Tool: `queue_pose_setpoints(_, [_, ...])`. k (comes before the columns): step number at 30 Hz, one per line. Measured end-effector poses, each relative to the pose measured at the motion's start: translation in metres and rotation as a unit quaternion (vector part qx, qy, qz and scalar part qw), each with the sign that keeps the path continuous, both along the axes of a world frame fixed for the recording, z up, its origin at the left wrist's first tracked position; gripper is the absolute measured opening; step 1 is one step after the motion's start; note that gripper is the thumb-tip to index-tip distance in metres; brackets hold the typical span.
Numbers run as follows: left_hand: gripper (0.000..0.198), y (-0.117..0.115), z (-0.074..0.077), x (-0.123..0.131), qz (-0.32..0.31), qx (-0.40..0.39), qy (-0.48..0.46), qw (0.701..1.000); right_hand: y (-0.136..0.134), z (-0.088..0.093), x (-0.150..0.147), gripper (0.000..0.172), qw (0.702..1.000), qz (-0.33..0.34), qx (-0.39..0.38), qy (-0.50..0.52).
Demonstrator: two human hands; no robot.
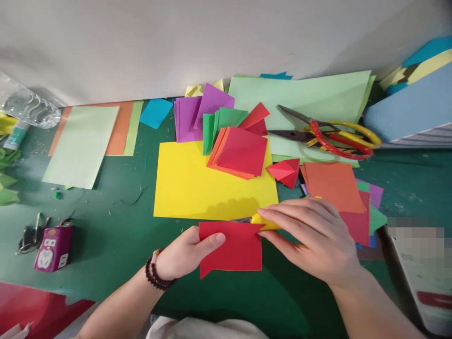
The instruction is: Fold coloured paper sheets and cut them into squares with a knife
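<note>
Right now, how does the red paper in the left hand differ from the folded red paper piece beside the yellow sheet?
The red paper square is held in the left hand, while the folded red paper piece lies untouched at the edge of the yellow sheet. The square is flat; the piece is creased into a raised, pointed shape. The square looks larger. Both are red paper.

The green table [106,263] carries a yellow sheet [183,183] at its centre, with a pale green sheet [300,99] toward one o'clock and another [81,146] at nine. A blue square [156,113] sits at eleven, orange sheets [332,186] at three, a purple socket [53,247] at eight, and a plastic bottle [30,103] at ten.
</note>
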State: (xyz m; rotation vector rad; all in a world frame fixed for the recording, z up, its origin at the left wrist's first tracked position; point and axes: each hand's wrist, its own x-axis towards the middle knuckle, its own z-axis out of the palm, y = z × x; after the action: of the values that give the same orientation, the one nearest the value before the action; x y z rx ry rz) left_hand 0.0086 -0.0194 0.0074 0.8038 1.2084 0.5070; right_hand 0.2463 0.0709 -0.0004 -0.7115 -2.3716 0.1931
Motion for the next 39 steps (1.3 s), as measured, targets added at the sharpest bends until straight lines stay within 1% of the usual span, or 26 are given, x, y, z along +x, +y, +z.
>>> queue_pose_setpoints(6, [0.051,-0.0011,-0.0011,-0.0016,0.031,-0.020,-0.033,0.999,0.0032,0.0007,0.0040,0.023,1.000,-0.011,0.009,-0.004])
queue_pose_setpoints(9, [0.048,-0.0011,-0.0010,-0.0023,0.037,-0.034,-0.050,0.997,0.0041,0.0017,0.0044,0.023,1.000,-0.009,0.007,0.000])
queue_pose_setpoints(13, [0.048,-0.0006,-0.0002,-0.0002,0.046,-0.053,-0.098,0.993,0.0033,0.0016,0.0034,0.024,1.000,-0.001,0.000,0.000])
queue_pose_setpoints(15, [0.048,-0.0003,0.0004,0.0013,0.043,-0.061,-0.102,0.992,0.0017,0.0009,0.0024,0.024,1.000,0.006,-0.004,-0.005])
queue_pose_setpoints(18, [0.047,-0.0003,0.0002,0.0027,0.040,-0.057,-0.094,0.993,-0.0011,-0.0005,0.0003,0.025,1.000,0.013,-0.006,-0.010])
queue_pose_setpoints(25, [0.050,-0.0022,-0.0027,0.0033,0.053,-0.059,-0.082,0.993,-0.0022,-0.0011,-0.0026,0.026,1.000,0.004,-0.008,-0.002])
queue_pose_setpoints(30, [0.047,0.0004,0.0021,0.0048,0.083,-0.043,-0.129,0.987,0.0012,-0.0009,0.0006,0.028,1.000,-0.004,0.002,0.002])
queue_pose_setpoints(33, [0.045,0.0009,0.0029,0.0041,0.096,-0.035,-0.137,0.985,0.0019,-0.0012,0.0013,0.028,1.000,-0.014,0.003,0.006])
queue_pose_setpoints(35, [0.044,-0.0002,0.0015,0.0036,0.093,-0.036,-0.140,0.985,0.0013,-0.0008,0.0003,0.027,1.000,-0.014,-0.002,0.011])
queue_pose_setpoints(39, [0.047,-0.0031,-0.0014,0.0053,0.066,-0.063,-0.138,0.986,-0.0019,-0.0004,-0.0035,0.027,1.000,-0.004,-0.018,0.011])
